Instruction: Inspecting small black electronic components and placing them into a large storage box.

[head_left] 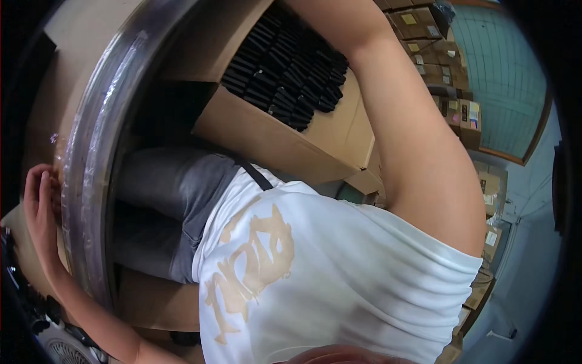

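Observation:
My left hand [41,197] is at the far left, beside the taped edge of a table [100,103]. Its fingers are curled in, and whatever they hold, if anything, is hidden. Raised across the upper right, my right arm [418,133] leads out past the top edge, so that hand is out of sight. Below the right forearm stands an open cardboard box [273,139]. Rows of slim black parts [291,67] are packed tightly in it; their exact kind is unclear.
Stacked cardboard boxes [448,73] line the right side, near a green panel [503,73] and a pale wall. A fan [63,352] is at the lower left, near dark objects. The box stands close to my legs [176,182].

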A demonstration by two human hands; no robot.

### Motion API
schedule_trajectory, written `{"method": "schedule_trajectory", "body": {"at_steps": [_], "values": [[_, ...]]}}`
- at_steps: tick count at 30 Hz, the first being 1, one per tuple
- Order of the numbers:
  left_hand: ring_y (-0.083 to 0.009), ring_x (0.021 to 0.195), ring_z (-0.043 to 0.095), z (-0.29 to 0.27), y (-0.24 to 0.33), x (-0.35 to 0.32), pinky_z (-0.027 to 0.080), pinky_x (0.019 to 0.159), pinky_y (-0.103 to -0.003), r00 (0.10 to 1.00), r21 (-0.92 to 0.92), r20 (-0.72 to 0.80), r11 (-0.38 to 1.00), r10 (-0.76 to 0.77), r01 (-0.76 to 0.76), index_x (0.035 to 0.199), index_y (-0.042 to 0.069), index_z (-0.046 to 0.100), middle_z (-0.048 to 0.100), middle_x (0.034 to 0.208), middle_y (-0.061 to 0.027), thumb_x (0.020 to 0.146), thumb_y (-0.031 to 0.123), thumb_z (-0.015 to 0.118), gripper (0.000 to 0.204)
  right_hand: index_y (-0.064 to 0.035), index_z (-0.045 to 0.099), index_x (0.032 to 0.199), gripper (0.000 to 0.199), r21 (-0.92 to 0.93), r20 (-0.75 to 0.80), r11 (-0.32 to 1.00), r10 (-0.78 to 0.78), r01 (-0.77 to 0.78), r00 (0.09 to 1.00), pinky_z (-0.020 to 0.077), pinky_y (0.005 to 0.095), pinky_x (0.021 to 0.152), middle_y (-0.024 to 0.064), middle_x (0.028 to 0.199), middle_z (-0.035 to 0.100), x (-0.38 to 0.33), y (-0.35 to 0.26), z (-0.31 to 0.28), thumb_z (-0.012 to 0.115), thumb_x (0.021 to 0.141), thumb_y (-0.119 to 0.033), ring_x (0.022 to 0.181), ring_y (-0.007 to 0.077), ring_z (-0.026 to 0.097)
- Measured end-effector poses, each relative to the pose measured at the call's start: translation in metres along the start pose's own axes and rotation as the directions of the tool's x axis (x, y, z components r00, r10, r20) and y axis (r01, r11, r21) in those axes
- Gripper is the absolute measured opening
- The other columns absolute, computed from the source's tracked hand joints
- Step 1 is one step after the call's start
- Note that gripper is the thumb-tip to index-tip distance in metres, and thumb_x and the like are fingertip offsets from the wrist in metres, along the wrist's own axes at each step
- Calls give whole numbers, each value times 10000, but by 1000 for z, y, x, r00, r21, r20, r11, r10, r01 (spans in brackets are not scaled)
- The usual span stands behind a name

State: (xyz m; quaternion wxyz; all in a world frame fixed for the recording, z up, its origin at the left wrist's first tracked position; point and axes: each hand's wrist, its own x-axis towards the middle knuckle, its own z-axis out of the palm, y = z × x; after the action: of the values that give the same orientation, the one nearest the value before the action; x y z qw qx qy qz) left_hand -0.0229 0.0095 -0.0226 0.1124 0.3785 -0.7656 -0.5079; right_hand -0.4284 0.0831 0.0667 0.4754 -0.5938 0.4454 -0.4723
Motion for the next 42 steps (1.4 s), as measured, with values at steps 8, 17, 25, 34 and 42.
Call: {"method": "schedule_trajectory", "body": {"at_steps": [8, 17, 25, 34, 42], "values": [[1, 616, 387, -3, -10, 1, 288, 545, -149, 1000, 84, -25, 996, 3, 0, 1116, 108, 606, 534, 795, 52, 1034, 267, 490, 213, -147, 562, 1238, 470, -391, -246, 871, 212, -297, 946, 396, 363, 1011, 69, 1317, 538, -300, -8, -5, 645, 843, -389, 1173, 216, 507], [-35, 703, 439, -6, -30, 10, 347, 645, -166, 992, 133, -16, 984, 122, -119, 1136, 97, 594, 540, 860, 37, 1044, 297, 467, 255, -109, 570, 1181, 449, -361, -383, 617, 586, -700, 714, 333, 404, 1047, 108, 1353, 446, -503, 51, 56, 711, 805, -310, 1211, 294, 435], [-78, 777, 474, -16, -49, 17, 379, 746, -199, 974, 280, -57, 940, 219, -195, 1152, 84, 582, 547, 899, 8, 1051, 315, 443, 288, -131, 591, 1172, 469, -671, -185, 528, 562, -521, 807, 376, 423, 1025, 142, 1372, 426, -505, 90, 48, 735, 795, -369, 1220, 345, 429], [-105, 808, 499, -26, -61, 20, 398, 784, -223, 981, 357, -60, 921, 187, -154, 1171, 84, 578, 565, 940, -15, 1053, 325, 433, 305, -161, 606, 1172, 496, -850, -164, 368, 495, -376, 853, 386, 500, 1040, 157, 1376, 421, -513, 110, 53, 740, 757, -396, 1239, 423, 388], [-125, 849, 534, -21, -51, 11, 422, 813, -242, 984, 392, -60, 910, 170, -133, 1185, 85, 582, 596, 1003, -32, 1049, 344, 437, 327, -143, 605, 1170, 514, -919, -320, 138, 289, -370, 902, 396, 526, 1035, 163, 1372, 423, -511, 126, 84, 732, 746, -404, 1236, 448, 379]]}}
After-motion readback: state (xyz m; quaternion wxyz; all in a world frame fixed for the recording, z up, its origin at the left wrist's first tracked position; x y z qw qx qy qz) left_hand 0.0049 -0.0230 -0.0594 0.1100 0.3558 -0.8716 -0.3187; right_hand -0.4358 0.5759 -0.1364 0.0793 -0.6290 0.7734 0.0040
